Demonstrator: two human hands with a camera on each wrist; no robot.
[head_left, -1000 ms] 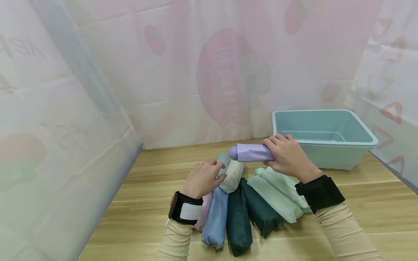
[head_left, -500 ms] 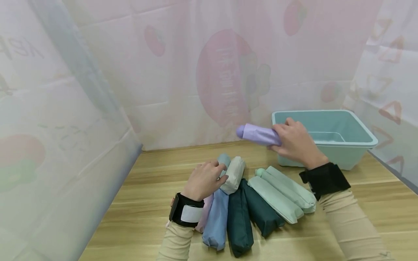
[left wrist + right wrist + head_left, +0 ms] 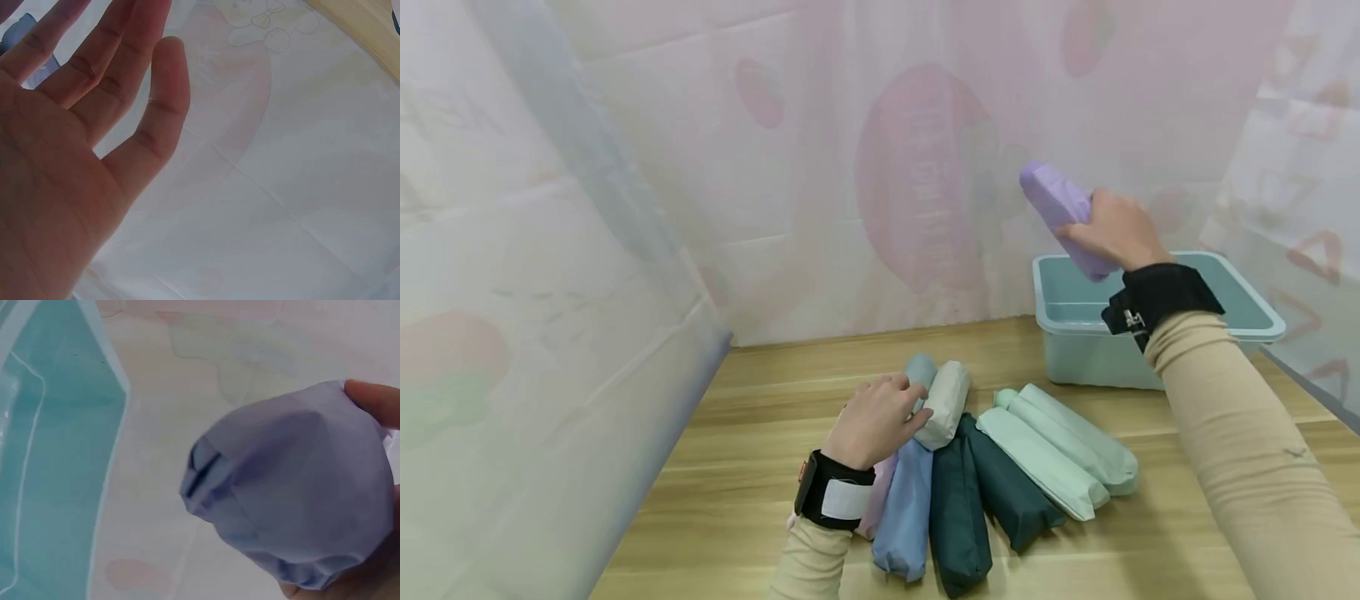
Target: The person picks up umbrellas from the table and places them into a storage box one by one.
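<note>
Head view: my right hand grips the lilac folded umbrella, tilted, raised above the near-left corner of the teal bin. My left hand, fingers relaxed and nearly straight, rests on the fanned row of sleeved umbrellas on the wooden table.

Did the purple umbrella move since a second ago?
Yes. The purple umbrella, held by the right hand, went up and right, from beside the teal bin to above it.
</note>
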